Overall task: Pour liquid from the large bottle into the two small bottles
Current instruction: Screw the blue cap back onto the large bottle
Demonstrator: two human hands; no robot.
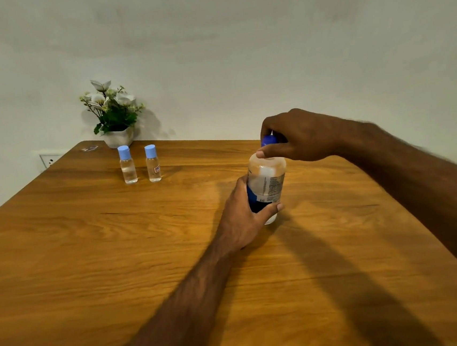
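The large clear bottle (268,181) with a blue-and-white label stands upright on the wooden table (118,253), right of centre. My left hand (243,219) is wrapped around its lower body. My right hand (299,135) comes from above and grips its dark blue cap (269,140), which sits on the neck. Two small clear bottles stand side by side at the back left, both with light blue caps on: the left small bottle (128,165) and the right small bottle (153,164), which carries a small sticker.
A white pot of artificial flowers (114,114) stands at the table's far edge behind the small bottles. A small scrap or sticker (89,148) lies near the back left corner. A wall socket (50,159) is on the wall at left.
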